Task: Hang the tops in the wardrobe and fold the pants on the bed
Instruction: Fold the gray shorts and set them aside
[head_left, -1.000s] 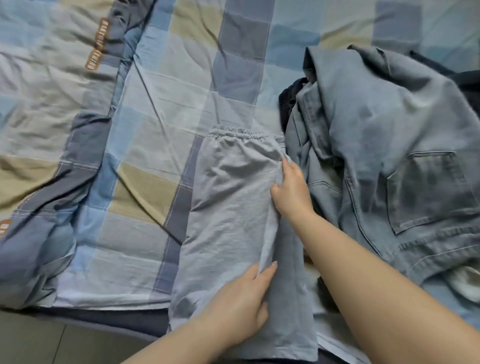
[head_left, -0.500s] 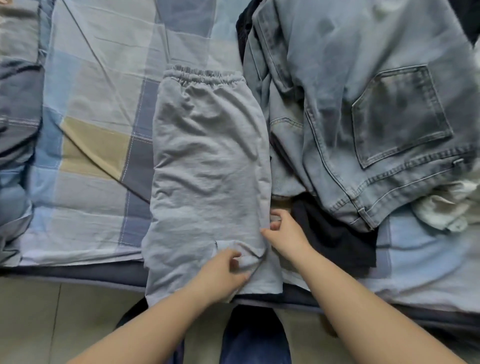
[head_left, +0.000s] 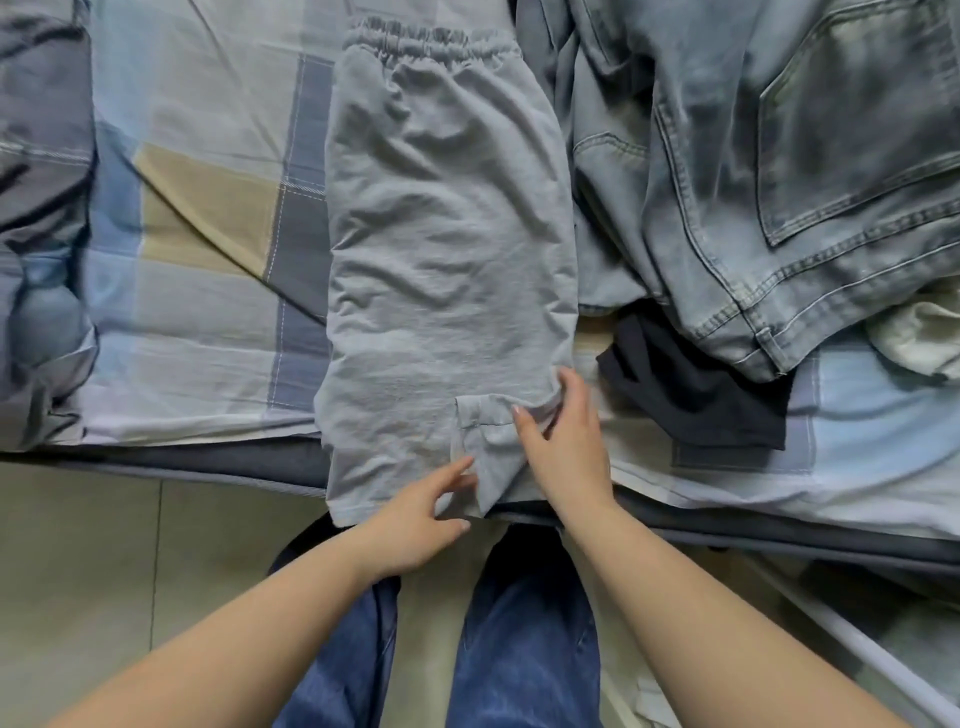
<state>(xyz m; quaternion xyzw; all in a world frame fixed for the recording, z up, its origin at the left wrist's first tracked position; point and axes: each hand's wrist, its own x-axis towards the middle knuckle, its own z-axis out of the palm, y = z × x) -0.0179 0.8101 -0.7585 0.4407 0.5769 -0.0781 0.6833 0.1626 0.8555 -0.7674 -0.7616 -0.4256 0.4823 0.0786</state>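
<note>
Light grey shorts (head_left: 441, 249) with an elastic waistband lie folded lengthwise on the checked bed sheet (head_left: 208, 208), hem hanging over the bed's near edge. My right hand (head_left: 566, 441) lies flat on the shorts' lower right corner, fingers straight over a small fold near the hem. My left hand (head_left: 421, 509) touches the hem from below, fingers relaxed and spread. Faded blue jeans (head_left: 779, 182) lie crumpled to the right of the shorts.
A dark garment (head_left: 696, 395) lies under the jeans at the bed's edge, and a pale cloth (head_left: 919, 338) shows at far right. A bunched grey-blue quilt (head_left: 41, 208) fills the left. My blue-trousered legs (head_left: 519, 623) stand on the tiled floor.
The view has dropped toward the bed's near edge. Both hands slid down the shorts from the middle to the hem. My left hand let go of the bunched hem fabric and opened.
</note>
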